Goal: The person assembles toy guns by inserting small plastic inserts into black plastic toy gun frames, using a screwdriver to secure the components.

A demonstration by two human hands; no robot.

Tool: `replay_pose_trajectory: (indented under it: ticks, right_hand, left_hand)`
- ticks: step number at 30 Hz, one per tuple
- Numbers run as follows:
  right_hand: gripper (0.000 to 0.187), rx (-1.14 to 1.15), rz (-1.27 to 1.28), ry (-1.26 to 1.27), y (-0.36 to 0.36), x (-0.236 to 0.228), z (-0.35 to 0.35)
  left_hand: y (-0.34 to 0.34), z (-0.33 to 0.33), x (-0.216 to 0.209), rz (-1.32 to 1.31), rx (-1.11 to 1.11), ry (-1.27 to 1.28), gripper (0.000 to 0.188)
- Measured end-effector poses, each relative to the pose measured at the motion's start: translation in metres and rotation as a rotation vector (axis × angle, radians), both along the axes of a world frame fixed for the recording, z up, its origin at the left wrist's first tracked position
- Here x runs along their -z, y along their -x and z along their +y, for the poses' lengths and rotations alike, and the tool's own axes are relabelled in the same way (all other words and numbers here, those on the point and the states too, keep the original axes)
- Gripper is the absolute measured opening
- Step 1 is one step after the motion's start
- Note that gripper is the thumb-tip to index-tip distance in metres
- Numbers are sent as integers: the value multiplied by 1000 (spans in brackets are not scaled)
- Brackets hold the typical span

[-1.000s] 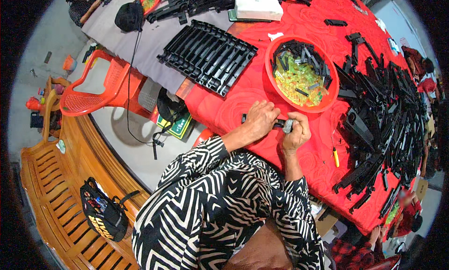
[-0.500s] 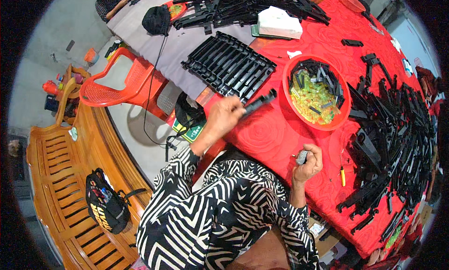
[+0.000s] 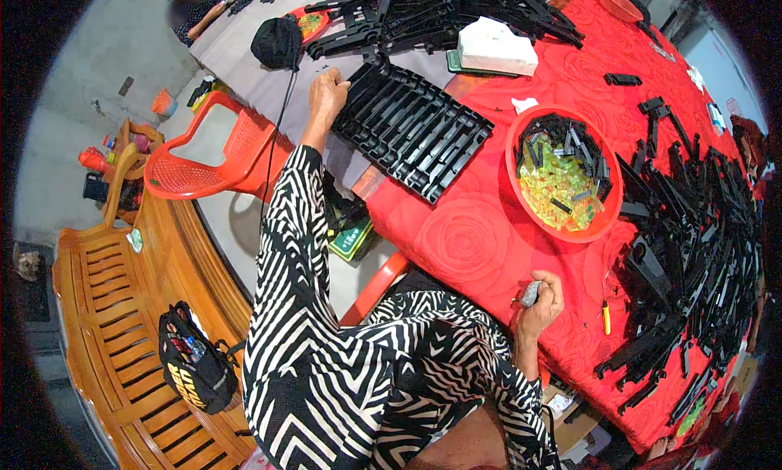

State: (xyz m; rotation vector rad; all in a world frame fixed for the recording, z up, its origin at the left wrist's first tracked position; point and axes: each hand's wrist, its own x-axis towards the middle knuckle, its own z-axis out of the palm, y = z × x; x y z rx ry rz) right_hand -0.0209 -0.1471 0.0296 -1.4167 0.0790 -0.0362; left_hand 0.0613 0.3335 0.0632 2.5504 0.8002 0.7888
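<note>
Slim black plastic parts (image 3: 414,126) lie side by side in a slanted row on the table, across the grey and red cloths. My left hand (image 3: 327,95) is at the row's far left end, its fingers curled against the end part; whether it grips anything is hidden. Lower right, my right hand (image 3: 542,300) is closed around a small tool with a grey, tape-like wrapped handle (image 3: 531,293), resting over the red cloth. Beyond it stands a red bowl (image 3: 515,185) of small yellow-green translucent pieces and short black pieces.
Loose black parts (image 3: 692,266) are heaped at the right, with another heap (image 3: 440,14) at the back. A yellow-handled tool (image 3: 606,317) lies right of my right hand. A white block (image 3: 498,46), a black cap (image 3: 275,41) with a cord and a red chair (image 3: 236,148) stand around.
My left hand has moved from the row's near right end to its far left end. The black part it held now appears to lie in the row. My right hand still holds the tool.
</note>
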Motion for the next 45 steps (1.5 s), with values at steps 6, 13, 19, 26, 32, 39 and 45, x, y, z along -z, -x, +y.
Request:
replay_pose_trajectory:
  ticks: [6, 13, 19, 26, 32, 39, 45]
  right_hand:
    - [22, 3, 3, 92, 0, 0, -8]
    - [23, -24, 67, 121, -3, -1, -10]
    - [23, -35, 96, 53, -3, -4, -9]
    - [22, 18, 136, -72, -4, 15, -24]
    - [22, 36, 63, 36, -7, 24, -31]
    - [21, 121, 56, -27, -20, 9, -59]
    - [15, 305, -46, 263, -42, -8, -114]
  left_hand:
    - [-21, 7, 14, 123, -112, 41, 18]
    - [-20, 12, 19, 179, -115, 65, 18]
    - [-18, 13, 22, 71, -64, 45, 17]
    - [-28, 6, 29, 41, -12, 17, 17]
    - [-24, 42, 46, 46, 118, -28, 27]
    - [-38, 52, 60, -13, 203, -100, 31]
    - [-15, 147, 70, -5, 16, -290, 41]
